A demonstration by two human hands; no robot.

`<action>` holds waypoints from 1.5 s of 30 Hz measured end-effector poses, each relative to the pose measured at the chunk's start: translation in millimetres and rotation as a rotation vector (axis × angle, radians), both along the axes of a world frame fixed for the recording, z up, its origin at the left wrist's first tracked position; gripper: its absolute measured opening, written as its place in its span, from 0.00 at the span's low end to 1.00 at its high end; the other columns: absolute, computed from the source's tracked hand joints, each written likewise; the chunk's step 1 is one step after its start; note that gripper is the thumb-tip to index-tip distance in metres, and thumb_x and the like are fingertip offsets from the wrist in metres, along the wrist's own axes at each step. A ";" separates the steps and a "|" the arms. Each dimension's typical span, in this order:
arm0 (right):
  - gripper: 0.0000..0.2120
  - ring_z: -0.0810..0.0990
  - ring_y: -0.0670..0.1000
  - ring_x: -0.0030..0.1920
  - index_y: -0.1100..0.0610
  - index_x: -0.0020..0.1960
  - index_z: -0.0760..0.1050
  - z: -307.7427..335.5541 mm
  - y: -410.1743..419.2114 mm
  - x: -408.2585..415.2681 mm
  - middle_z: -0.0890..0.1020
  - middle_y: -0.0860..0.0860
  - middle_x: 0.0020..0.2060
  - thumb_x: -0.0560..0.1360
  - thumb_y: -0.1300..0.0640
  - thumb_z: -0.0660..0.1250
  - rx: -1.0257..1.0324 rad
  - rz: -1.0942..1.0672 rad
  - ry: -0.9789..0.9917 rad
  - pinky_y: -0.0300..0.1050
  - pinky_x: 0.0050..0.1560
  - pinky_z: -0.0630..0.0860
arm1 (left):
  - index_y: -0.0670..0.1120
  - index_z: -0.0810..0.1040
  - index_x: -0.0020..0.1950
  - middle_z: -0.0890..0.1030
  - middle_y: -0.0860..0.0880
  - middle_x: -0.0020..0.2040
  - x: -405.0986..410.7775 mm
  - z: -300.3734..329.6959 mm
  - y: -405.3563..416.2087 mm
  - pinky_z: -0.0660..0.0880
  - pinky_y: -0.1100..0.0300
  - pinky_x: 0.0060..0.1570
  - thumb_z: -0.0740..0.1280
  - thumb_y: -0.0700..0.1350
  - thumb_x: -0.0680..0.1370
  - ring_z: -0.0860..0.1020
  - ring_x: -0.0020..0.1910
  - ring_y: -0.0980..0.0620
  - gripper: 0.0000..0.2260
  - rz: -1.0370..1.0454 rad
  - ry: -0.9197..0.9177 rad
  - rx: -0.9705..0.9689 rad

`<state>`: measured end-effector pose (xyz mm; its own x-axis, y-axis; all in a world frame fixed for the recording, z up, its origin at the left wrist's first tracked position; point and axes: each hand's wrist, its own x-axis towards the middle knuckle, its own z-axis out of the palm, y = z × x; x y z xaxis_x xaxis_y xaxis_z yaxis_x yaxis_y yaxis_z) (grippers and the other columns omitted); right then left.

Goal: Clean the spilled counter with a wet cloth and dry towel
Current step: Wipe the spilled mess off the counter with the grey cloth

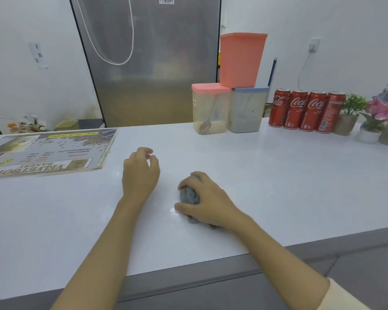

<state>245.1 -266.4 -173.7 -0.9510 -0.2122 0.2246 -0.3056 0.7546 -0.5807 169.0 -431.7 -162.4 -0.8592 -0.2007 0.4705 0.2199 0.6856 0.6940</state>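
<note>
A grey cloth [189,195], bunched into a soft, crumpled ball, sits pressed on the smooth white desk [278,175] under the right hand [207,201], whose fingers [188,179] are clamped around it. A glossy wet patch [174,213] glistens just beside the thumb. The left hand [140,172] rests nearby, its fingers loosely curled, holding nothing.

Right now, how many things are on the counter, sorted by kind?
Soda cans: 4
Plastic containers: 3
Potted plants: 3
Menu board: 1
Grey cloth: 1
Total: 12
</note>
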 end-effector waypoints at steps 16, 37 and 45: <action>0.22 0.67 0.52 0.64 0.50 0.60 0.72 5.5 -51.3 -73.4 0.68 0.51 0.64 0.68 0.46 0.70 -0.003 -0.045 -0.071 0.46 0.66 0.64 | 0.43 0.73 0.62 0.76 0.44 0.57 -0.4 -2.1 -1.0 0.70 0.51 0.46 0.58 0.40 0.78 0.69 0.59 0.43 0.14 0.114 -0.060 -0.297; 0.17 0.67 0.37 0.58 0.39 0.58 0.69 -0.1 102.6 14.8 0.65 0.37 0.62 0.71 0.46 0.68 0.024 -0.181 -0.085 0.56 0.72 0.46 | 0.48 0.72 0.63 0.76 0.50 0.58 17.7 -2.2 51.4 0.69 0.55 0.51 0.58 0.46 0.80 0.68 0.61 0.48 0.13 -0.237 -0.108 -0.374; 0.16 0.76 0.45 0.50 0.54 0.53 0.78 10.2 205.1 -6.4 0.78 0.49 0.51 0.67 0.65 0.71 -0.283 -0.508 0.133 0.36 0.52 0.70 | 0.48 0.72 0.64 0.75 0.50 0.60 25.0 16.5 126.4 0.69 0.54 0.55 0.58 0.47 0.80 0.68 0.62 0.47 0.14 -0.394 -0.083 -0.468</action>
